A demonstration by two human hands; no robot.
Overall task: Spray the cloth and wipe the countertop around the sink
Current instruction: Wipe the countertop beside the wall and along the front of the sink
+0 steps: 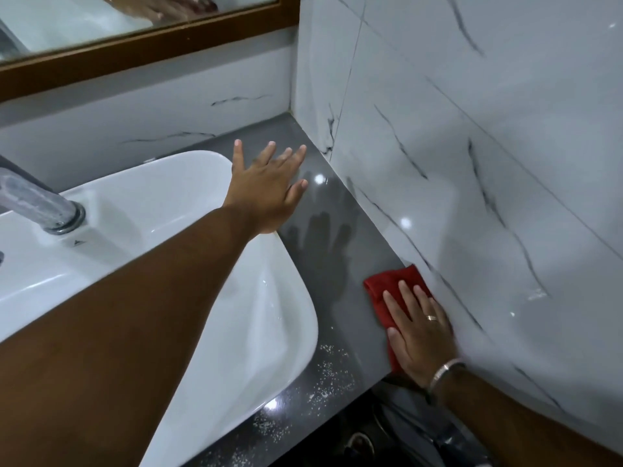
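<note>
The red cloth [391, 291] lies flat on the dark grey desk [323, 244] in the lower right of the frame, pushed up against the marble-patterned wall [472, 163]. The right hand [418, 328] presses down on it with fingers [404, 291] stretched out flat, not clenched, so the cloth shows beyond the fingertips and along the thumb side while the rest sits under the palm. A ring is on one finger and a metal bracelet [445, 369] circles the wrist. Toward the bottom middle of the frame, white specks [330, 369] are scattered over the desk between the cloth and the white sink [269, 298]. The left hand [269, 187] reaches across the sink's rim in the centre of the frame, fingers spread wide and holding nothing, above the desk; its shadow falls on the glossy surface below. A chrome faucet [43, 203] stands at the left edge, and a wood-framed mirror [151, 38] fills the upper left.
</note>
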